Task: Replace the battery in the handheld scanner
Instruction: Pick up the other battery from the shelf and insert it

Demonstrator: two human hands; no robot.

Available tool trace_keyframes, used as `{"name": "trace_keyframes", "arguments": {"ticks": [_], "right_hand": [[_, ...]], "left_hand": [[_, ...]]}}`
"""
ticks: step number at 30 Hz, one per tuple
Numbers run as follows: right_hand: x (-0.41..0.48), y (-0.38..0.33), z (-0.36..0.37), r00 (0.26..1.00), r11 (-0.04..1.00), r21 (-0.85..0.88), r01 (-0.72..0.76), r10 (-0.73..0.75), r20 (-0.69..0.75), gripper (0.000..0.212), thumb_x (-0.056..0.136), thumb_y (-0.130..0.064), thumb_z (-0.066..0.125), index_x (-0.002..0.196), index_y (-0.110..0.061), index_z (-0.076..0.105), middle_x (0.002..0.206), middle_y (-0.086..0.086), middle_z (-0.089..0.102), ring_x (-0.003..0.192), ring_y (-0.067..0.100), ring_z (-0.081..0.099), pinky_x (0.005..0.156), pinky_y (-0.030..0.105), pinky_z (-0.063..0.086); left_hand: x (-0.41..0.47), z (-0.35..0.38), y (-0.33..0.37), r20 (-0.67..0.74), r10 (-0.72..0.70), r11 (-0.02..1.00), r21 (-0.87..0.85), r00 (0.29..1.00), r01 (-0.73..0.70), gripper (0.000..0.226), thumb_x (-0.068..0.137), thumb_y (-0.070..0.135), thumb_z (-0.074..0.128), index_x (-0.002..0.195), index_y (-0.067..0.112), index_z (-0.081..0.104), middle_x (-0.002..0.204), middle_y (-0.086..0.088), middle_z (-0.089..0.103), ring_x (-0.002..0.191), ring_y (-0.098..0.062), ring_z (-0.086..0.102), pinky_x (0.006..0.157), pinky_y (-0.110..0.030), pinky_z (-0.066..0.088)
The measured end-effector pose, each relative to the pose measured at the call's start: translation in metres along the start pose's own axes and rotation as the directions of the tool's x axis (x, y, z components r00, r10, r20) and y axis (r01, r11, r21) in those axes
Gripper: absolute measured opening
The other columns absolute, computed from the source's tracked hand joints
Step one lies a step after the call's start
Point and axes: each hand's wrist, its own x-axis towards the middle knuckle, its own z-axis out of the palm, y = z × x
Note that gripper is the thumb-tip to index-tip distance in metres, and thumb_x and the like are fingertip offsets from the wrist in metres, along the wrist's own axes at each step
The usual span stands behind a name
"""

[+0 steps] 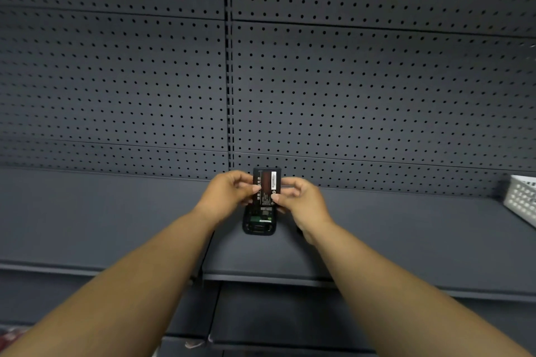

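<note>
Both hands meet over a dark grey shelf (pixel 377 229). The left hand (pixel 229 194) and right hand (pixel 301 200) pinch a black battery (pixel 266 184) between closed fingers, above the scanner (pixel 259 222) lying back-open on the shelf. A white basket (pixel 520 197) sits far right.

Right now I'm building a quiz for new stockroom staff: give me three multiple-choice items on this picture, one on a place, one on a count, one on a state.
1. Where is the basket?
A. far right of the shelf
B. far left
C. on the floor

2. How many hands hold the battery?
A. none
B. one
C. two

3. The scanner's battery bay is:
A. covered
B. open, circuit board showing
C. taped

Answers: 1 A, it sits at the right edge. 2 C, the left hand and right hand both pinch it. 3 B, green board is exposed below the battery.
</note>
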Motion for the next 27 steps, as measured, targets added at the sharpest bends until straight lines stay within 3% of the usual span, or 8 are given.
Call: {"name": "trace_keyframes", "arguments": {"ticks": [2,6,9,13,15,18,21,27], "right_hand": [[0.005,0.001,0.004,0.996,0.996,0.045,-0.074,0.076,-0.045,0.038,0.085,0.004,0.063,0.112,-0.018,0.051,0.086,0.005,0.062,0.083,0.019,0.064,0.060,0.016,0.053],[0.009,0.005,0.009,0.970,0.976,0.020,-0.218,0.219,-0.108,0.013,0.086,0.001,0.063,0.098,-0.003,0.061,0.102,0.014,0.060,0.087,0.022,0.062,0.048,0.010,0.053],[0.012,0.012,0.010,0.955,0.961,-0.010,-0.278,0.275,-0.114,0.016,0.087,-0.001,0.062,0.074,-0.006,0.057,0.096,0.018,0.060,0.066,0.017,0.060,0.043,0.009,0.052],[0.017,0.019,0.010,0.948,0.951,-0.035,-0.307,0.303,-0.094,0.018,0.091,-0.007,0.059,0.073,-0.006,0.059,0.078,0.013,0.063,0.058,0.015,0.061,0.049,0.010,0.053],[0.019,0.021,0.009,0.953,0.954,-0.024,-0.297,0.295,-0.076,0.019,0.091,-0.010,0.060,0.072,-0.007,0.060,0.072,0.009,0.062,0.060,0.012,0.062,0.055,0.010,0.054],[0.019,0.020,0.010,0.956,0.956,-0.001,-0.293,0.293,-0.020,0.009,0.086,-0.006,0.065,0.088,0.002,0.066,0.084,0.012,0.067,0.072,0.013,0.065,0.068,0.013,0.056],[0.018,0.019,0.012,0.959,0.958,-0.033,-0.284,0.284,-0.015,0.037,0.084,0.000,0.065,0.118,0.011,0.058,0.112,0.025,0.066,0.089,0.023,0.065,0.088,0.025,0.054],[0.017,0.021,0.013,0.960,0.954,-0.108,-0.281,0.278,-0.041,0.045,0.085,0.004,0.063,0.128,0.009,0.052,0.123,0.027,0.062,0.093,0.022,0.063,0.094,0.027,0.050]], "left_hand": [[0.005,0.000,-0.003,-0.043,-0.079,0.996,-0.050,0.996,0.077,0.014,0.087,0.002,0.061,0.098,0.008,0.055,0.073,-0.004,0.058,0.049,-0.004,0.056,0.046,-0.010,0.047],[0.010,-0.002,-0.012,0.011,-0.238,0.970,-0.041,0.971,0.239,0.009,0.089,0.003,0.059,0.097,0.005,0.057,0.078,-0.005,0.059,0.063,-0.010,0.055,0.046,-0.007,0.049],[0.012,-0.003,-0.018,0.080,-0.297,0.954,-0.015,0.951,0.299,0.010,0.089,0.005,0.059,0.079,0.005,0.060,0.071,-0.007,0.061,0.062,-0.009,0.058,0.048,-0.007,0.051],[0.017,-0.008,-0.022,0.122,-0.330,0.944,0.015,0.936,0.331,0.019,0.089,0.008,0.060,0.071,0.005,0.062,0.050,0.000,0.066,0.045,-0.001,0.062,0.050,-0.007,0.052],[0.017,-0.010,-0.022,0.142,-0.331,0.943,0.022,0.933,0.331,0.018,0.088,0.008,0.061,0.071,0.005,0.063,0.058,-0.005,0.066,0.046,-0.001,0.062,0.051,-0.007,0.052],[0.018,-0.012,-0.024,0.163,-0.317,0.948,0.051,0.934,0.313,0.014,0.087,0.007,0.063,0.073,0.005,0.064,0.070,-0.006,0.065,0.058,-0.003,0.064,0.055,-0.007,0.053],[0.020,-0.013,-0.027,0.169,-0.304,0.952,0.097,0.938,0.291,0.007,0.086,0.006,0.063,0.080,0.004,0.066,0.075,-0.005,0.066,0.067,-0.007,0.063,0.056,-0.007,0.052],[0.027,-0.012,-0.034,0.151,-0.286,0.944,0.211,0.946,0.252,0.019,0.085,0.003,0.064,0.104,-0.002,0.065,0.078,-0.003,0.064,0.070,-0.010,0.060,0.065,-0.009,0.052]]}}
